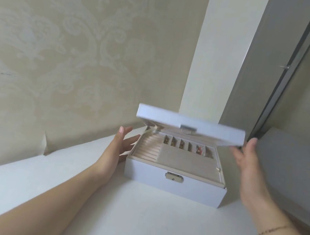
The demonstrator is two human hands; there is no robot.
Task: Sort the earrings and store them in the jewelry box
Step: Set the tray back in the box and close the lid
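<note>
- The box [175,180] is sitting on the white bench [130,227], near its far right part, close to the patterned wall [60,38].
- Its lid [190,125] is hanging half-raised over the tray, hinged at the far side, looking slightly blurred.
- The left hand [122,144] is hovering just beside the box's left wall, fingers straight and spread, gripping nothing; I cannot tell whether it is touching the box.
- The right hand [246,160] is reaching to the lid's right corner with fingers extended and apart; contact with the lid edge is looking likely but not certain.
- The earrings [184,144] are lying in the row of small compartments at the far side of the tray, looking already sorted.
- The box is looking rigid and fairly light, with a smooth covering that may be slippery; the lid is best taken by its near edge beside the clasp [174,177].
- The earrings are tiny and delicate, calling for fingertip pinching.
</note>
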